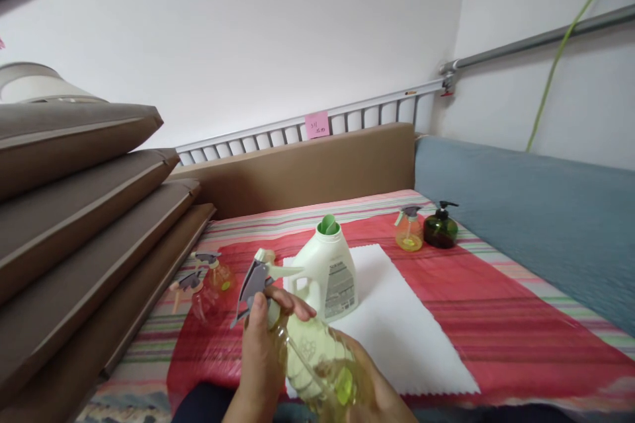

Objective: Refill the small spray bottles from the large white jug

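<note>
A clear, yellow-tinted spray bottle (307, 357) with a grey and cream trigger head is tilted in front of me. My left hand (262, 337) is closed around its neck and trigger head. Lower down, my right hand (370, 380) wraps the body of the bottle from beneath and behind. Just beyond it stands a pale green detergent jug (335, 271) with a green pouring spout in its uncapped mouth. The jug rests on a white sheet (401, 317), partly hidden behind the spray bottle and my fingers.
Two clear spray bottles (218, 277) stand at left. At the back right are a spray bottle with yellow liquid (409, 234) and a dark green pump bottle (440, 228). Red plastic (476, 304) covers the striped cloth. Stacked cushions (74, 225) rise at left; a blue padded side (536, 205) borders the right.
</note>
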`<state>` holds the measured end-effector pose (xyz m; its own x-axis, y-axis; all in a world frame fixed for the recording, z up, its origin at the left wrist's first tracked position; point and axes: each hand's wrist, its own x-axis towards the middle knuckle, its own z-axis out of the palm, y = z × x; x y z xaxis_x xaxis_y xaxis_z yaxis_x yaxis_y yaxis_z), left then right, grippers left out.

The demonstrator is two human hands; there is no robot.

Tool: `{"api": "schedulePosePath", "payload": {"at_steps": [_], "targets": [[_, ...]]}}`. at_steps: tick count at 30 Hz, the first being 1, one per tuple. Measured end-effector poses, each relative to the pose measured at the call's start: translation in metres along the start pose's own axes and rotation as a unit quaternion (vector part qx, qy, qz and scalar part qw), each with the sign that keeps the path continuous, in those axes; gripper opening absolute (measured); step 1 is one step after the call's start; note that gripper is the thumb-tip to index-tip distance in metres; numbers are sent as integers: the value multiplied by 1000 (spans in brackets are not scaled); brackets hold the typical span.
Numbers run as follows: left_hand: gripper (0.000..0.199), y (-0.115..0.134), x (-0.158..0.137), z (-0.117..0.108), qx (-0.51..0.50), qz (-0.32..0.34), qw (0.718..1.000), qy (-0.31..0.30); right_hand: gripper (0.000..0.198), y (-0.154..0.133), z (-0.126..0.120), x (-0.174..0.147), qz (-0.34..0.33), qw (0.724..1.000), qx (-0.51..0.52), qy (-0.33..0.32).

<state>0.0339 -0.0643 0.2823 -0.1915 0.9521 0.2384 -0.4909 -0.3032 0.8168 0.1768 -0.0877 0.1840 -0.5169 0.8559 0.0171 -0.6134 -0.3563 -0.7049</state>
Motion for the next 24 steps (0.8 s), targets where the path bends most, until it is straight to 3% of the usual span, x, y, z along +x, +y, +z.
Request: {"api": "schedulePosePath", "payload": {"at_steps": [2, 4, 6, 9, 12, 14, 19, 21, 24], "targets": [[41, 1, 0, 0, -11, -21, 999, -25, 78, 1, 0, 0, 48, 998, 31, -31], [41, 1, 0, 0, -27, -36, 998, -38, 82, 2, -2, 0, 85, 993, 63, -43], [39, 0, 0, 0, -35, -34, 998, -26, 80, 3, -4, -2, 66, 994, 80, -41], [39, 0, -1, 2, -35, -22, 999, 0, 94, 4, -8, -4, -8, 999, 46, -28], [38, 0, -1, 3, -33, -29, 999, -9, 79, 7, -10, -1, 74, 991, 86, -64], [38, 0, -1, 3, -34, -32, 999, -16, 81, 10, -11, 3, 125, 979, 135, -83], [40, -3, 0, -3, -22, -22, 999, 8, 86, 20, -15, 10, 17, 996, 90, -22], [39, -5, 0, -4, -10, -23, 1000, 10, 86, 19, -15, 6, 16, 996, 77, -33], [39, -6, -2, -2, 4, -27, 1000, 8, 70, 13, -13, -1, 57, 993, 85, -67]]}}
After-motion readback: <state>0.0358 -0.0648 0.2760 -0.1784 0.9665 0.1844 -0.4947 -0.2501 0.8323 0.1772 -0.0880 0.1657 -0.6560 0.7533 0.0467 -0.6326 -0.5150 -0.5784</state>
